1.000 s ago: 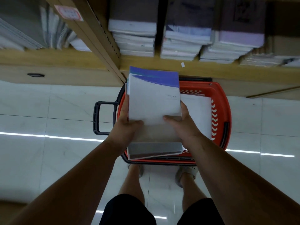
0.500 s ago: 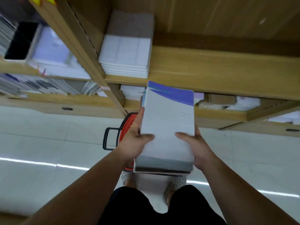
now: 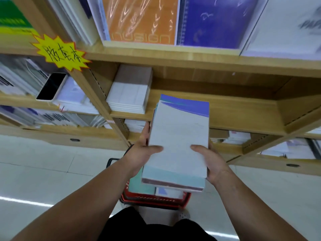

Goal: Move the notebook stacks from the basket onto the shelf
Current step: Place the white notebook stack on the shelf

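Note:
I hold a stack of notebooks (image 3: pixel 177 136) with a white cover and a purple top band in front of a wooden shelf (image 3: pixel 234 112). My left hand (image 3: pixel 142 153) grips its left side and my right hand (image 3: pixel 210 162) grips its right side, thumbs on top. The stack's far end reaches over the shelf's front edge. Below the stack, the red basket (image 3: pixel 152 200) stands on the floor, mostly hidden, with more notebooks (image 3: pixel 140 186) showing inside.
A stack of white notebooks (image 3: pixel 128 94) lies at the left end of the same shelf; the board to its right is bare. A phone (image 3: pixel 51 86) rests on the neighbouring shelf. A yellow star label (image 3: pixel 60 53) hangs on the upright. Orange and purple notebooks stand above.
Both hands have lifted the stack up from the basket to the level of the middle shelf. The view has tilted upward, showing higher shelves.

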`<state>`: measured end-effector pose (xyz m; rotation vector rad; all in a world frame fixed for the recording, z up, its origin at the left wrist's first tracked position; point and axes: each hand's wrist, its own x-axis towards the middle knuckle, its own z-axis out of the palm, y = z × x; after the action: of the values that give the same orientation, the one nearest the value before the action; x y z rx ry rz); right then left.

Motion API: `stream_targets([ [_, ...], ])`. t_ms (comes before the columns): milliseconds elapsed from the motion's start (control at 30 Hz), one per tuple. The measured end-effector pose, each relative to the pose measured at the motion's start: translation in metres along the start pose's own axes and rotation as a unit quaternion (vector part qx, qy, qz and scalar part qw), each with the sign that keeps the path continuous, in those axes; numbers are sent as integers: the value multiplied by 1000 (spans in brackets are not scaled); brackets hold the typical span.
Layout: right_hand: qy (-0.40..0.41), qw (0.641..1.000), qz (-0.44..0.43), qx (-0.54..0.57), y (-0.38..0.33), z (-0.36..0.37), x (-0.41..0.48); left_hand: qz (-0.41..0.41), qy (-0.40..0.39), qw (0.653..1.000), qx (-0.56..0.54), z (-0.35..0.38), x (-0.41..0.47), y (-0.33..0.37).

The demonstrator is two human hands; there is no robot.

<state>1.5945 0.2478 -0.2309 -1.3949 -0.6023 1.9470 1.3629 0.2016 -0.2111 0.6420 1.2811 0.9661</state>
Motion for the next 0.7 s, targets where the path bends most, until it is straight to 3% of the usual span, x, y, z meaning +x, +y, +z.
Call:
stream_targets([
  [267,43,997,-35,61,-7,47,18,-85,-42,995,-37,-49,36,23],
  [500,73,987,-36,137,12,75,28,-226,-84,960,-140,-91,75,23],
  [700,62,987,-38,142,1,67,38,-259,-156,938,-170,-83,91,21],
])
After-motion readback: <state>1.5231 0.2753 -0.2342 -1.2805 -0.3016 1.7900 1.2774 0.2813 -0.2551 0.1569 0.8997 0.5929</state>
